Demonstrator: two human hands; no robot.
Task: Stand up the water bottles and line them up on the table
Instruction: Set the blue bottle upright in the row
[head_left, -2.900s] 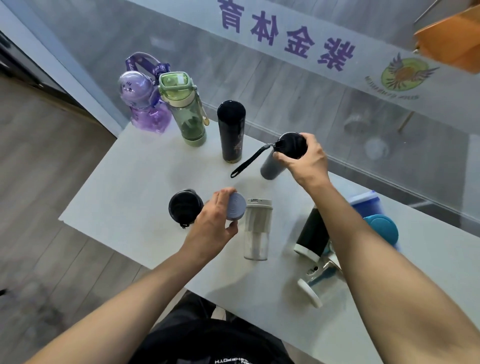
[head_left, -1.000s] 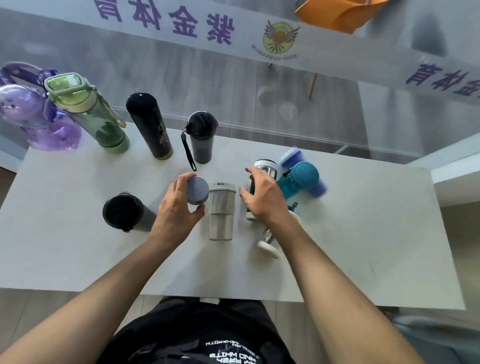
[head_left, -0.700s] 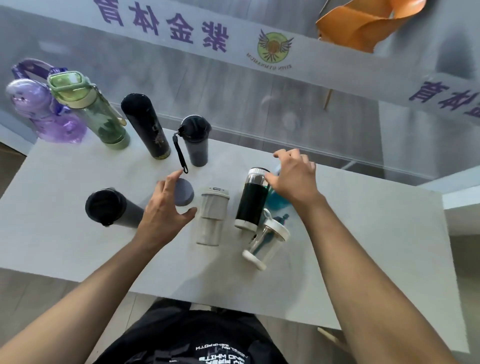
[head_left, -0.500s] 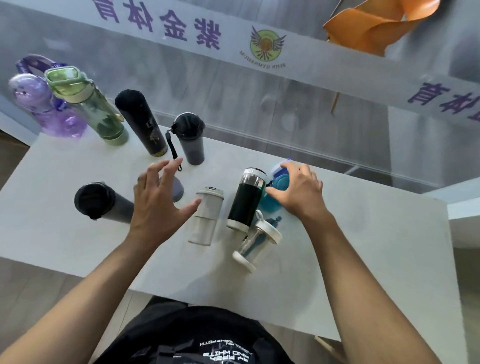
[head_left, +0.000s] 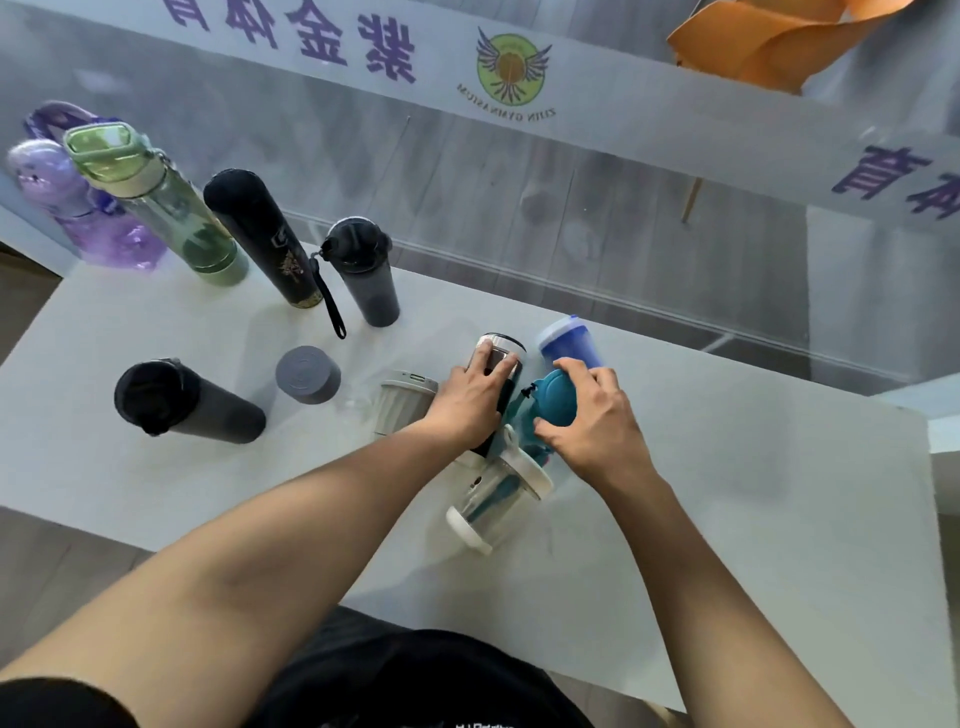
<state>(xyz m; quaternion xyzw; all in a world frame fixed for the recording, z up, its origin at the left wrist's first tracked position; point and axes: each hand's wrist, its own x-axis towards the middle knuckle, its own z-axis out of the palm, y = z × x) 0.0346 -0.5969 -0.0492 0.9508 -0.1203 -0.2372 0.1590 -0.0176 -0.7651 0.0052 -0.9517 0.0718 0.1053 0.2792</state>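
Note:
At the back left of the white table (head_left: 727, 493) stand a purple bottle (head_left: 78, 208), a green bottle (head_left: 156, 202), a tall black flask (head_left: 260, 234) and a dark grey strap bottle (head_left: 363, 275). Nearer stand a black tumbler (head_left: 182, 402), a grey-lidded cup (head_left: 308, 374) and a pale ribbed cup (head_left: 402, 405). My left hand (head_left: 467, 397) grips the black steel-topped bottle (head_left: 501, 353). My right hand (head_left: 592, 421) closes on the teal bottle's lid (head_left: 553, 402). A blue cup (head_left: 569, 345) sits behind it. A clear white-capped bottle (head_left: 493, 499) lies tilted below my hands.
A glass wall with a lettered band (head_left: 467, 67) runs right behind the table's far edge. An orange chair (head_left: 769, 41) shows beyond the glass at the top right. The table's near edge (head_left: 156, 540) is by my body.
My left hand let go of the grey-lidded cup and crossed right onto the black steel-topped bottle. My right hand settled onto the teal lid.

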